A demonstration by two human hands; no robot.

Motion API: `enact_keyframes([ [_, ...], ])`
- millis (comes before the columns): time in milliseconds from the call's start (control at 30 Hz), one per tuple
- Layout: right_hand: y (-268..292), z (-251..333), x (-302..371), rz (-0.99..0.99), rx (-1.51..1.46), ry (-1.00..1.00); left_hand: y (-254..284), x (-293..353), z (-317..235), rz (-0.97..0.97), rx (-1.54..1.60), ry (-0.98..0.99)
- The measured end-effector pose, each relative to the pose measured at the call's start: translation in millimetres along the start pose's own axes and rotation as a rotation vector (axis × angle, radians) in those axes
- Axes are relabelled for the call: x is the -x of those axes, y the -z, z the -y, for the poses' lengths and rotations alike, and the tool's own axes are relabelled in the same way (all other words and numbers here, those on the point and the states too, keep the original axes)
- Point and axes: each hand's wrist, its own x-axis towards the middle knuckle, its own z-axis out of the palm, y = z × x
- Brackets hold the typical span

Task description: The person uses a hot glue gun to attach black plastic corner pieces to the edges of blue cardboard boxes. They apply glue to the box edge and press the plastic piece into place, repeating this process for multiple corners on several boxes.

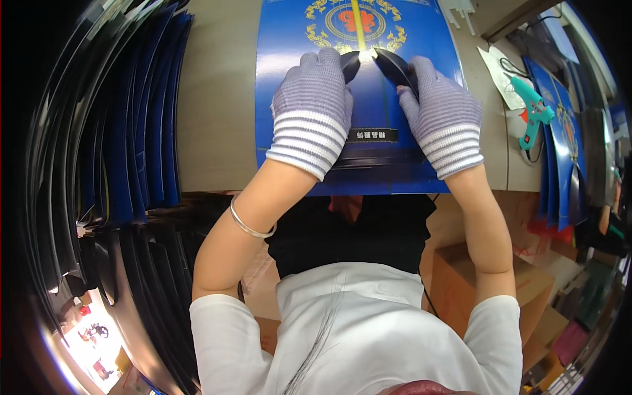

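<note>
Two hands in grey knit gloves with white-striped cuffs show from where I sit. The left hand (pixel 313 95) lies at 12 o'clock and the right hand (pixel 444 105) between 1 and 2 — knuckles up, both forearms slanting inward. I see the left fingers grasping a black curved flap (pixel 351 66), and the right fingers curled round a longer black flap (pixel 394 67); the two tips point toward each other, just apart. Both flaps sit over a glossy blue panel with a red-and-yellow emblem (pixel 283 59), around 12 o'clock.

For containers, I find a brown cardboard box (pixel 530 289) at 4 o'clock — I cannot tell what it holds. Blue-and-black sheets (pixel 158 118) stand packed together at 10 o'clock, and a teal glue gun (pixel 536 115) lies at 2.
</note>
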Motion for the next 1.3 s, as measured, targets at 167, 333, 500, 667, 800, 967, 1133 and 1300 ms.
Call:
enact_keyframes([
  [167, -5, 0, 2, -0.066, -0.053, 0.022, -6, 5, 6, -0.109, 0.023, -0.035],
  [333, -9, 3, -3, 0.002, -0.056, 0.124, -21, 3, 5, -0.113, 0.119, -0.152],
  [500, -3, 4, -6, 0.061, -0.039, 0.12, -12, -8, 9, 0.048, 0.132, -0.087],
  [667, 0, 10, -30, 0.155, 0.15, 0.17, -2, -38, 1, 0.297, -0.098, -0.028],
  [800, -11, 20, -59, 0.196, 0.279, 0.204, -6, -64, -5, 0.417, -0.256, -0.059],
  [967, -12, 22, -44, 0.186, 0.226, 0.164, -3, -46, -9, 0.413, -0.281, -0.101],
  [1133, -9, 26, -15, 0.241, 0.231, 0.141, -4, -25, -16, 0.471, -0.325, -0.09],
  [1300, -11, 27, -18, 0.194, 0.216, 0.099, -12, -15, -18, 0.348, -0.365, -0.057],
])
